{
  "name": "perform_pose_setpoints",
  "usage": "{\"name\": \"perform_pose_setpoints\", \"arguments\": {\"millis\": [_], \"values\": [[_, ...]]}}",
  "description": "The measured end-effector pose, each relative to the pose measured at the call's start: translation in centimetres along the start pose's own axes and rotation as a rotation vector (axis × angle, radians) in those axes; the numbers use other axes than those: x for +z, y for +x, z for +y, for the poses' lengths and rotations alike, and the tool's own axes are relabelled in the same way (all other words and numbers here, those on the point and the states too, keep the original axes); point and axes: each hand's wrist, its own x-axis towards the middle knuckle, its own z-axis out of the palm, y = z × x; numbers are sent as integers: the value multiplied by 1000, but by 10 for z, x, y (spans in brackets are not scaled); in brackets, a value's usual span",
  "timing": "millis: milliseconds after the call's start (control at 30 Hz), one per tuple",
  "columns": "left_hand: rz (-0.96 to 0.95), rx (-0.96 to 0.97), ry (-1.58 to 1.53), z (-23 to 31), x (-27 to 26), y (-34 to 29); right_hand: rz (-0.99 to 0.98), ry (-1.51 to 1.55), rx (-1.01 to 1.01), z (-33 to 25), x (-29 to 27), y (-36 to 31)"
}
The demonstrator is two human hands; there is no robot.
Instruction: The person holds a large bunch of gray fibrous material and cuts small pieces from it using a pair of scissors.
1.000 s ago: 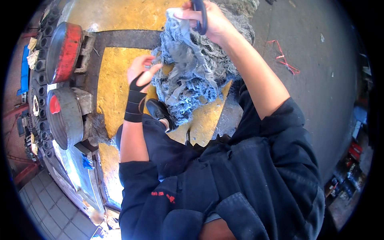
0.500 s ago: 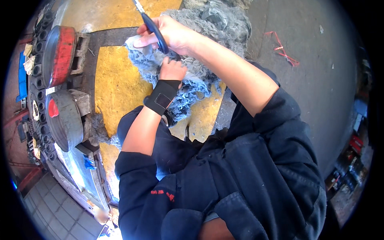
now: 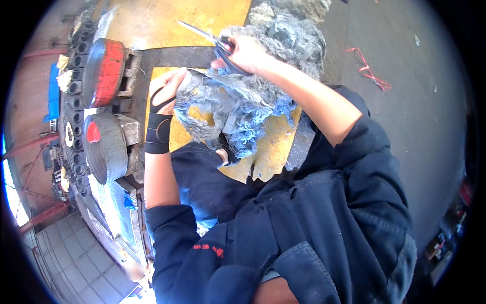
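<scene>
My right hand [image 3: 246, 54] is closed around a pair of scissors [image 3: 201, 32] with dark handles. Their pale blades point up and to the left, past the far edge of a frayed, blue-grey mass of cloth [image 3: 233, 93]. On the left of that cloth, my left hand [image 3: 166, 90], with a black wrist wrap, pinches its edge between thumb and fingers. The cloth hangs stretched over my knees, with loose strands and a gap through which yellow shows. Whether the right fingers also touch the cloth, I cannot tell.
More grey shaggy fibre [image 3: 298, 38] is heaped beyond my right hand. Yellow boards [image 3: 167, 25] lie on the dark floor. At left stand a red drum-like piece [image 3: 111, 71] and a grey one [image 3: 114, 149] by blocks. A red strap [image 3: 369, 73] lies at right.
My left hand has moved left and outward, spreading the cloth wider. The right hand with the scissors has shifted right and slightly down, and the blades have swung leftward.
</scene>
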Motion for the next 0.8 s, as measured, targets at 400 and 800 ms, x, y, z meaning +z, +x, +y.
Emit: {"name": "perform_pose_setpoints", "arguments": {"millis": [400,800], "values": [[31,128,-64,137,-14,-50,58,-124,-144,8,22,-42],[70,117,389,122,-101,-78,222,376,-48,-41,-66,-41]]}}
